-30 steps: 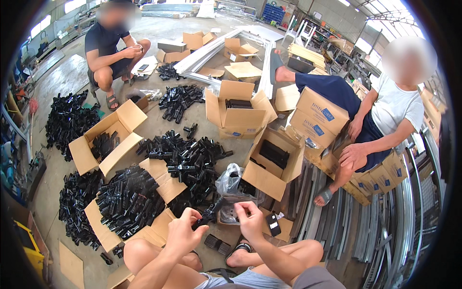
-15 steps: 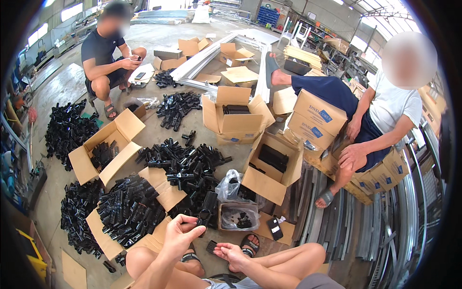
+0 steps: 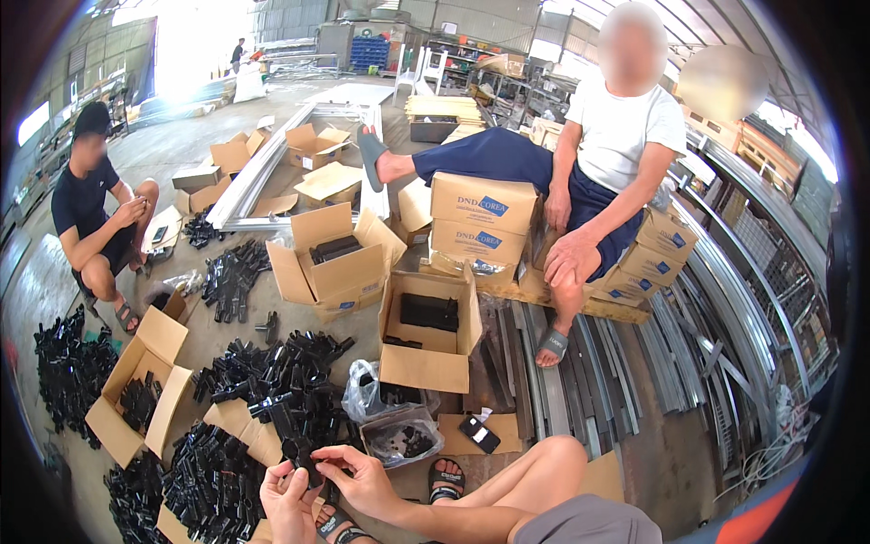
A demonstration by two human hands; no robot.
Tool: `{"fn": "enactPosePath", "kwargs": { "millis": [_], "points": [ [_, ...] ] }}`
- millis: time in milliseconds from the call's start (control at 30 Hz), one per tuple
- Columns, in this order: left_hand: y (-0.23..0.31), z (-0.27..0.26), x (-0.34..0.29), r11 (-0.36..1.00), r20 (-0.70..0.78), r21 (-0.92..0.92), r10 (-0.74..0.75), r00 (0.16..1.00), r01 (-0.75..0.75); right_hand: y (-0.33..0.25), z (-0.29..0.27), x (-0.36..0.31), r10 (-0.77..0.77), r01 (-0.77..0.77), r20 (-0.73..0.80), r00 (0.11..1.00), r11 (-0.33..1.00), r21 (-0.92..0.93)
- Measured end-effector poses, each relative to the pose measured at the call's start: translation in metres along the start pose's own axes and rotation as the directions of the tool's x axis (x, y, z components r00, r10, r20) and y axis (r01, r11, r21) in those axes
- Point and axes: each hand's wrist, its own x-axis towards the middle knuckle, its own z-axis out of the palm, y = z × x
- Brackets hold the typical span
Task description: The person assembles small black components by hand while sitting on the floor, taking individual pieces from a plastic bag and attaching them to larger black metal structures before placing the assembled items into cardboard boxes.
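Note:
My left hand point(image 3: 288, 510) is closed in a pinch on a black plastic part point(image 3: 306, 464), low in front of me. My right hand point(image 3: 364, 486) meets it from the right, thumb and fingertips pressed together at the part's edge. Whatever sits between those right fingertips is too small or hidden to make out. Just beyond both hands spreads a heap of black tubular plastic parts point(image 3: 281, 370). Beside the heap is a small box lined with clear plastic point(image 3: 381, 453), with small black pieces inside.
Open cartons with black parts stand ahead, a near one point(image 3: 424, 370) and a farther one point(image 3: 294, 272). A phone point(image 3: 480, 433) lies on cardboard. Long metal profiles point(image 3: 544, 399) cover the floor at right. One person point(image 3: 625, 136) sits on boxes; another point(image 3: 86, 199) squats at far left.
My view has swung to the right. My hands, apart before, have come together at the black part; the dark ridged piece seen earlier at my right fingers no longer shows.

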Motion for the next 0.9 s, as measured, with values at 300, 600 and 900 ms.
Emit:
{"fn": "enactPosePath", "kwargs": {
  "millis": [300,600,900],
  "points": [
    [0.021,0.037,-0.018,0.992,-0.165,0.113,-0.034,0.986,0.053,0.006,0.003,0.002,-0.002,-0.003,-0.061,0.998,0.996,-0.092],
    [0.021,0.040,-0.018,0.988,-0.087,0.154,0.039,0.995,-0.025,0.010,0.004,0.003,0.115,-0.109,-0.051,0.992,0.988,0.109],
    [0.022,0.036,-0.018,0.983,-0.099,0.167,0.092,0.991,-0.074,0.003,0.006,0.001,0.065,-0.067,-0.049,0.997,0.997,-0.037]
  ]
}}
